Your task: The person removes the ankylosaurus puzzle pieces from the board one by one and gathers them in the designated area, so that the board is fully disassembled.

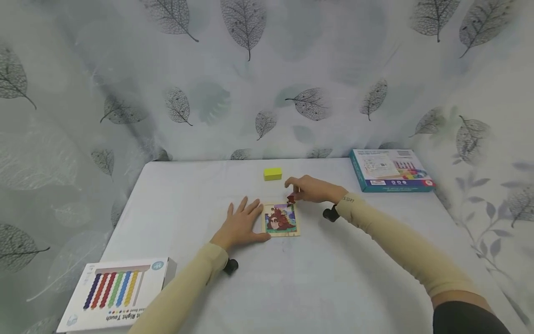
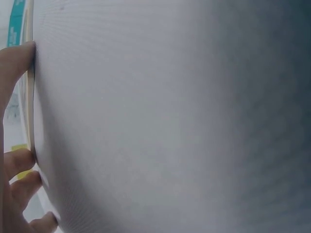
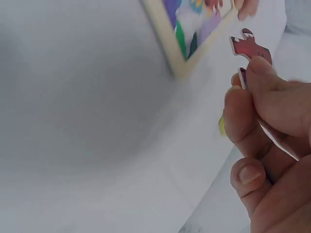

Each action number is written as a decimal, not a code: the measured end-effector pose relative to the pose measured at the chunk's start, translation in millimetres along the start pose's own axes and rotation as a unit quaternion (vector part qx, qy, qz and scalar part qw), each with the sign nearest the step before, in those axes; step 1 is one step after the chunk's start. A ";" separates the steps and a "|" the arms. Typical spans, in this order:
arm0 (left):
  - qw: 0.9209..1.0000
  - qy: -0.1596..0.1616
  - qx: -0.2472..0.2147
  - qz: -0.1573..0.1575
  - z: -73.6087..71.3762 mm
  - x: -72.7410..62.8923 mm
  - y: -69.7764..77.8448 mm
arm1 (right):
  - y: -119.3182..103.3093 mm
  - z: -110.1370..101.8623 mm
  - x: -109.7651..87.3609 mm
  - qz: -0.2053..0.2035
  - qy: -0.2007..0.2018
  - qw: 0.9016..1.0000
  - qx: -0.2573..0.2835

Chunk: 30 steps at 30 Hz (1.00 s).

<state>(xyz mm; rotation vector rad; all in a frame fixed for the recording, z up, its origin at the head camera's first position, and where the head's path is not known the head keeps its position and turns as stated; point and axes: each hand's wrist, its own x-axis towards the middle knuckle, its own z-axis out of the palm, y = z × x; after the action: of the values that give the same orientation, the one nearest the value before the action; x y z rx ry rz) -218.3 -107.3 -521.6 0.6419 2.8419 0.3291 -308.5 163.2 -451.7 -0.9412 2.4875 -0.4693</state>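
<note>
A small wooden jigsaw puzzle board [image 1: 281, 220] with a brown cartoon animal lies in the middle of the table; pale bare board shows at its upper left. My left hand [image 1: 239, 227] rests with spread fingers against its left side, thumb at the lower corner and fingertip at the upper one. Above the board's top right corner, my right hand [image 1: 314, 189] pinches a red-brown puzzle piece [image 3: 250, 46] between thumb and fingers. In the right wrist view, another thin flat piece [image 3: 279, 141] shows its edge inside the curled fingers; its face is hidden.
A yellow block [image 1: 273, 174] stands behind the board. A teal-edged toy box [image 1: 392, 170] lies at the back right. At the front left is a white box [image 1: 118, 290] with coloured bead rows pictured, partly behind the left sleeve. Leaf-patterned cloth hangs around the white table [image 1: 325, 278].
</note>
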 end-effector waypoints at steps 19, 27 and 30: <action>1.000 0.002 -0.018 -0.001 0.9 -0.3 0.9 | 38.1 11.2 -22.4 0.011 -0.004 0.999 0.043; 1.000 -0.004 -0.014 -0.003 1.3 0.9 1.1 | 35.9 26.3 -14.6 0.016 0.032 0.999 0.019; 1.000 -0.008 -0.015 -0.006 0.2 0.8 1.4 | 35.8 29.4 -11.4 0.013 0.043 0.999 0.001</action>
<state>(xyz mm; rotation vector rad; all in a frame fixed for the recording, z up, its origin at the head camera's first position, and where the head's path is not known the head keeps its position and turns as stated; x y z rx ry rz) -218.3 -105.6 -521.6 0.6176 2.8187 0.3607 -305.1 192.0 -489.6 -0.9049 2.5728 -0.5148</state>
